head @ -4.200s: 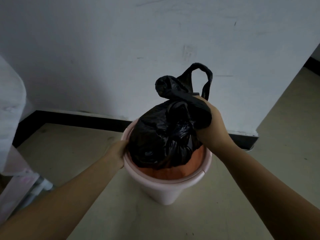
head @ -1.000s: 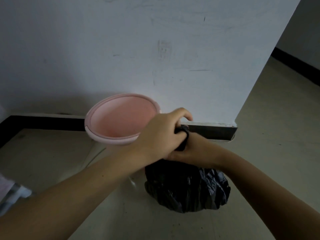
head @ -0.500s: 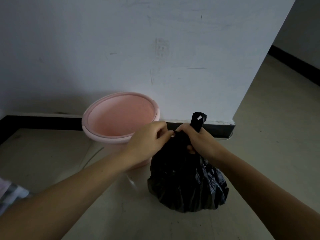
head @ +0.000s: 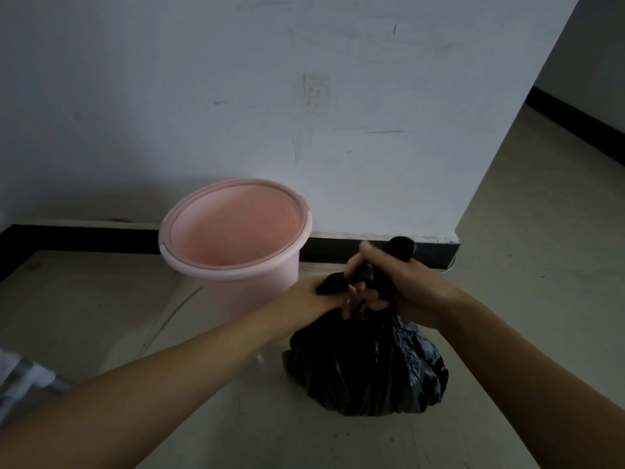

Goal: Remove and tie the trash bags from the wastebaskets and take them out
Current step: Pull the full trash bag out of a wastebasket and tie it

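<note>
A full black trash bag sits on the floor, just right of the pink wastebasket, which stands empty against the wall. Both my hands work at the bag's neck. My left hand pinches one black handle strip from the left. My right hand grips the other strip, whose end sticks up past my fingers. The knot area between my fingers is mostly hidden.
A white wall with a black baseboard runs behind the basket and ends in a corner at the right. Pale tiled floor continues past that corner. Something pale and striped shows at the left edge.
The bag came out of the basket and down onto the floor at its right. In the last second my hands have kept working the handle strips at the neck, shifting slightly.
</note>
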`<state>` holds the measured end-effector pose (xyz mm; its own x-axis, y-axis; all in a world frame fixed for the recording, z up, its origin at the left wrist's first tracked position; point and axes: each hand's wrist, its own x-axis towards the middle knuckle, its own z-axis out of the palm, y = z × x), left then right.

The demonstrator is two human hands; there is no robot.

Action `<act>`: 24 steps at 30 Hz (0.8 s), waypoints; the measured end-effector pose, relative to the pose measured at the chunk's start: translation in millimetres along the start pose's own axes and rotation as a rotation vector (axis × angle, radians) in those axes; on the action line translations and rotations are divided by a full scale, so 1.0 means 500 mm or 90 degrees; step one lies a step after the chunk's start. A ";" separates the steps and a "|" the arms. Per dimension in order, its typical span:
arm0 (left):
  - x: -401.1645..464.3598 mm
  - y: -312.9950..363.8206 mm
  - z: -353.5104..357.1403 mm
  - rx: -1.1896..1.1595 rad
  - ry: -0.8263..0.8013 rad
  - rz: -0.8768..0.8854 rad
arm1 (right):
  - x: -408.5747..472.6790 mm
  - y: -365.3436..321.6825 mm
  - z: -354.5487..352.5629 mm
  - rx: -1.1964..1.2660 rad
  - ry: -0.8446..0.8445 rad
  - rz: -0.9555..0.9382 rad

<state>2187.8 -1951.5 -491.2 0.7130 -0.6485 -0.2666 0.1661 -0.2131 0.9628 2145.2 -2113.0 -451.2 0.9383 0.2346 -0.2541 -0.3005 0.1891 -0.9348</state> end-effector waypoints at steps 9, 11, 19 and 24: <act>0.010 -0.012 -0.033 -0.183 -0.081 -0.126 | 0.009 0.020 0.002 -0.689 0.073 -0.065; 0.011 -0.012 -0.039 -0.205 -0.123 -0.179 | 0.014 0.026 0.005 -0.755 0.153 -0.141; 0.029 -0.025 -0.053 -0.356 -0.043 -0.243 | 0.025 0.059 -0.011 -0.689 0.147 -0.266; 0.045 -0.032 -0.038 -0.421 0.154 -0.256 | 0.028 0.079 -0.017 -0.684 0.153 -0.252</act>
<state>2214.1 -1948.6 -511.7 0.6278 -0.4214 -0.6544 0.7558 0.1291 0.6419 2147.8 -2110.2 -493.5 0.9767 0.1318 0.1691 0.2115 -0.7221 -0.6587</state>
